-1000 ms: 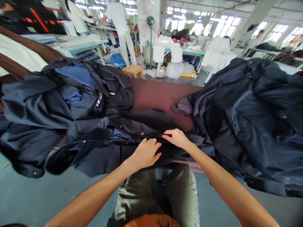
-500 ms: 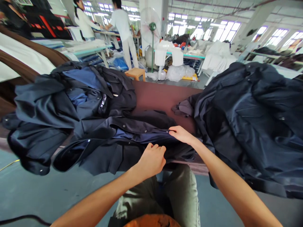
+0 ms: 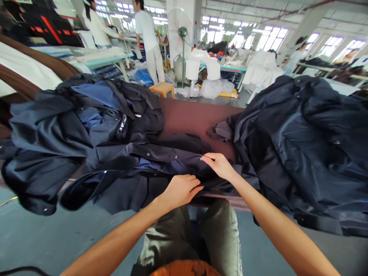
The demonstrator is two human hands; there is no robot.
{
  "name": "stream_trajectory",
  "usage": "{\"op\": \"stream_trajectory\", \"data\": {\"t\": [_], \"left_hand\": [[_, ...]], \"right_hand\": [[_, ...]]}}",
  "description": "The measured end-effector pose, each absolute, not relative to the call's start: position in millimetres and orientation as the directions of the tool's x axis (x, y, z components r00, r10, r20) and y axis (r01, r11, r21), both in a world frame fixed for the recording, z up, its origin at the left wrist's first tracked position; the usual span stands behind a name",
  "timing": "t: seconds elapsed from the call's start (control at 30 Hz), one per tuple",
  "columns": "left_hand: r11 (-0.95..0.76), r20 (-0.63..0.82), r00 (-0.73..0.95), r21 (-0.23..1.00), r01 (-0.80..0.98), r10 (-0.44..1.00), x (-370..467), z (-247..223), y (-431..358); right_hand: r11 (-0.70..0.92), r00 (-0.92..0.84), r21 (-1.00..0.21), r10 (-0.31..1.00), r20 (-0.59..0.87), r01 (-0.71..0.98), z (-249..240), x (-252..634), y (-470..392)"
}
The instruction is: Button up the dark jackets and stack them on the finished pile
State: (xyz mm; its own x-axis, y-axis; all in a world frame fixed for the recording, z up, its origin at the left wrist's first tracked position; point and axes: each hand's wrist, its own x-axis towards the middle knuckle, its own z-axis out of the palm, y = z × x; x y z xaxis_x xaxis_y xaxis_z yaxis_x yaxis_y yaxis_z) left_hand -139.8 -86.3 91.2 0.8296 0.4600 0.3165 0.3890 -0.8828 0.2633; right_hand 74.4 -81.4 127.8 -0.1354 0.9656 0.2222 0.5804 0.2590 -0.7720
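Plainly, everything here turned on a line running crosswise in front of the person. The dark garment (image 3: pixel 115 188) lay along the near edge of the table (image 3: pixel 195 111), its long axis going from left to right, and the front strip (image 3: pixel 161 151) ran the same way along its far side, roughly level across the view. Metal snaps (image 3: pixel 176 157) sat in a row on that strip, and the row ended, as far as could be seen, at the right hand (image 3: pixel 220 165).

That hand was the nearer of the two to the strip — in fact touching it. Its thumb and fingertips were brought together on the cloth edge, just beside the last visible snap, with the other snaps off to the left of the fingertips. The left hand (image 3: pixel 180 189) lay lower, closer to the person's body and to the left of the right hand, over the garment's near panel. Its fingers were bent and its thumb stood somewhat apart from them; whether it had hold of any cloth could not be told, since the fingertips were turned down out of sight.

Between strip and near panel, the blue lining (image 3: pixel 161 165) showed in a narrow gap, mostly left of both hands. One dark heap (image 3: pixel 54 122) of clothing rose on the left, and a larger pile (image 3: pixel 304 145) on the right, beyond the right hand.
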Motion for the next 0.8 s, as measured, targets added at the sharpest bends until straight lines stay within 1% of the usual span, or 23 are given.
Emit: {"op": "stream_trajectory", "data": {"t": [0.07,0.17,0.27,0.37,0.53,0.7,0.8], "left_hand": [[-0.902,0.406,0.806,0.202,0.381,0.431,-141.1,89.7,-85.6],[-0.904,0.53,0.739,0.148,0.402,0.415,-142.3,89.6,-83.9],[-0.909,0.605,0.701,0.097,0.406,0.378,-143.3,89.6,-80.5],[-0.916,0.62,0.706,0.053,0.398,0.343,-144.8,89.0,-76.7],[-0.915,0.624,0.702,0.055,0.401,0.345,-147.0,87.1,-74.9],[-0.905,0.609,0.702,0.065,0.421,0.37,-148.9,88.8,-74.4],[-0.87,0.616,0.663,0.077,0.486,0.425,-149.4,95.0,-73.6]], "right_hand": [[0.27,-0.161,-0.768,0.963,0.217,0.581,125.7,72.2,-91.3],[0.314,-0.244,-0.763,0.947,0.209,0.564,124.8,68.6,-104.2],[0.372,-0.319,-0.745,0.921,0.222,0.554,125.9,63.8,-115.2],[0.408,-0.356,-0.703,0.905,0.23,0.582,126.9,59.6,-124.0],[0.466,-0.394,-0.61,0.882,0.259,0.641,121.0,57.6,-131.7],[0.484,-0.398,-0.547,0.875,0.277,0.683,113.3,56.9,-135.7],[0.481,-0.39,-0.522,0.877,0.281,0.704,112.4,53.8,-139.2]]}}
